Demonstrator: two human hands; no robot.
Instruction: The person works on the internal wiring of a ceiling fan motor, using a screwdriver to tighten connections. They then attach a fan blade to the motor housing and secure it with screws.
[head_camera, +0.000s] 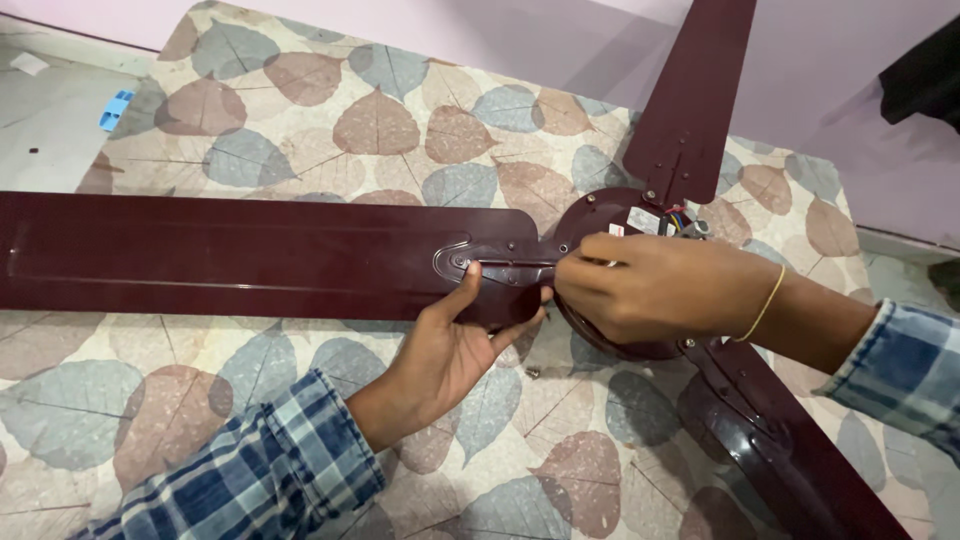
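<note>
Nearest the lens, a blue-and-white plaid sleeve (250, 470) leads up to the left hand (450, 350), which cups the inner end of the long maroon blade (230, 255) from below, thumb pressed on its top face, fingers curled under the edge. The right hand (650, 285), with a thin yellow band at the wrist, rests closed over the round motor housing (590, 215), fingertips bunched where the blade's bracket (500, 268) meets the hub; whether they pinch a screw or tool cannot be told.

The ceiling fan lies flat on a cloth (380, 120) printed with grey and brown leaves. The grasped blade extends left from the hands. A second blade (690, 100) runs up and away from the hub; a third blade (790, 450) passes beneath the right forearm toward the lower right. Blades are smooth, glossy, stamped metal with raised ribs. Coloured wires (678, 218) show on the housing top. A small blue object (116, 110) lies on the floor, well apart.
</note>
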